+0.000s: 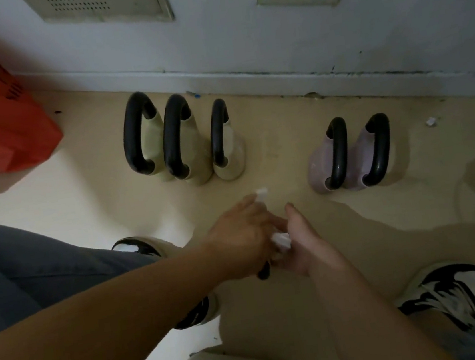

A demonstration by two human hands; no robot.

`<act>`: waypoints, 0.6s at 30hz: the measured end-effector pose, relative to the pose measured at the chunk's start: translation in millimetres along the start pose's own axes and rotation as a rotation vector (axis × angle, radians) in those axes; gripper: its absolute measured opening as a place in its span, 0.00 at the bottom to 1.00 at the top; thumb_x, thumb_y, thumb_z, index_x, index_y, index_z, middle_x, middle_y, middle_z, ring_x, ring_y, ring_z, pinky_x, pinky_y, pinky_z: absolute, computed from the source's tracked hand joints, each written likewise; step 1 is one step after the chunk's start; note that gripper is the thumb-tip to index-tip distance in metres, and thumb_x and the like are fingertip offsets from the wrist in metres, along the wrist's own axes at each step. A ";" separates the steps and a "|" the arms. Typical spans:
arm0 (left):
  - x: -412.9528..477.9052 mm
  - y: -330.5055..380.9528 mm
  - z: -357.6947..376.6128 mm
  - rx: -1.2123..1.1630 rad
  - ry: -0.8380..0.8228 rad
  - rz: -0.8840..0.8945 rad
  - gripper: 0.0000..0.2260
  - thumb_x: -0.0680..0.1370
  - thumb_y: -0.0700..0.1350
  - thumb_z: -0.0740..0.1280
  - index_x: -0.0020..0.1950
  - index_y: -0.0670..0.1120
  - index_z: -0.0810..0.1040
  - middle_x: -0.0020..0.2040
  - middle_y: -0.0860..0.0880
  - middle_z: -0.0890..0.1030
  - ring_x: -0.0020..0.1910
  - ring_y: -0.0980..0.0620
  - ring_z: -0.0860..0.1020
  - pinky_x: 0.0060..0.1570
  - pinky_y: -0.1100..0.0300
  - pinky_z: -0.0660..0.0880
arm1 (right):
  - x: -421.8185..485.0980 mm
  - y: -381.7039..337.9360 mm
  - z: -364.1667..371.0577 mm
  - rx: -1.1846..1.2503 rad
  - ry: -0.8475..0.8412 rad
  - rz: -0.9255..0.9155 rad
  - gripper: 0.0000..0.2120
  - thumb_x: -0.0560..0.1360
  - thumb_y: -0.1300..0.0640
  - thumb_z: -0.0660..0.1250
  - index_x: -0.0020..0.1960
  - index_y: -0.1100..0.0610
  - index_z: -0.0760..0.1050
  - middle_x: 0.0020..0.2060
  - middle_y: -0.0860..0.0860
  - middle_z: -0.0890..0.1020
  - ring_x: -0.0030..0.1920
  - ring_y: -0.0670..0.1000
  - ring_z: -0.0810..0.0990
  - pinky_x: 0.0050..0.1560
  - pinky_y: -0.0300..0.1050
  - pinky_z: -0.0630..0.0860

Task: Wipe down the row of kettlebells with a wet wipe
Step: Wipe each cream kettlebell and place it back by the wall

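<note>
1. White wet wipe [281, 240] is sitting bunched in front of the cream kettlebells [183, 138]. Left hand [237, 239] is pinching it; right hand [301, 246] is touching it, fingers hidden, grip unclear.
2. My read: spreading it flat first is going to give better contact.
3. Lilac kettlebells [349, 154] are standing right of the cream ones.

Glossy black kettlebell handles [137, 135], matt bodies.

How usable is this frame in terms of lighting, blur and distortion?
Head view: dim overall; the left hand, right hand and white wet wipe between them are motion-blurred; the black-handled kettlebells look fairly sharp; the wide lens slightly bows the white skirting board.
</note>
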State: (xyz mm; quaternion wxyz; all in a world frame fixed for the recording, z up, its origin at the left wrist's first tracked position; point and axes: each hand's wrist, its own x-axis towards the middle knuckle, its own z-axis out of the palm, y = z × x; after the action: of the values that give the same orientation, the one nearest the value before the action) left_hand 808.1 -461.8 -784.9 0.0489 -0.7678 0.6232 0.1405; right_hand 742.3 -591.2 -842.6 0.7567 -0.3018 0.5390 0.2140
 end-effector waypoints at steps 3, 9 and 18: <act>14.3 31.2 -11.6 0.073 -0.160 -0.269 0.23 0.79 0.53 0.60 0.72 0.45 0.72 0.72 0.44 0.71 0.78 0.43 0.56 0.75 0.45 0.33 | -1.0 9.1 0.0 -0.050 0.034 -0.034 0.32 0.82 0.31 0.48 0.68 0.48 0.79 0.56 0.56 0.87 0.57 0.58 0.84 0.56 0.49 0.78; -49.6 74.4 16.0 0.258 -0.336 0.096 0.17 0.77 0.47 0.63 0.60 0.42 0.82 0.63 0.42 0.80 0.75 0.39 0.62 0.69 0.42 0.23 | -11.5 19.0 5.0 -0.240 0.071 -0.082 0.23 0.80 0.37 0.62 0.56 0.56 0.82 0.42 0.54 0.85 0.41 0.53 0.84 0.41 0.43 0.78; -57.1 78.6 37.4 -0.368 0.139 -0.149 0.14 0.78 0.45 0.65 0.63 0.48 0.79 0.66 0.49 0.75 0.69 0.50 0.69 0.68 0.54 0.70 | -30.4 26.6 4.4 -0.102 0.057 -0.104 0.23 0.83 0.37 0.57 0.61 0.52 0.80 0.55 0.57 0.85 0.53 0.57 0.83 0.46 0.50 0.80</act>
State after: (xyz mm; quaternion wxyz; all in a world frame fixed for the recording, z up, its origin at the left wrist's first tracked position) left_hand 715.6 -415.7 -797.0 -0.1250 -0.8156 0.5303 0.1948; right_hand 718.0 -568.8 -818.9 0.7349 -0.3734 0.5322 0.1930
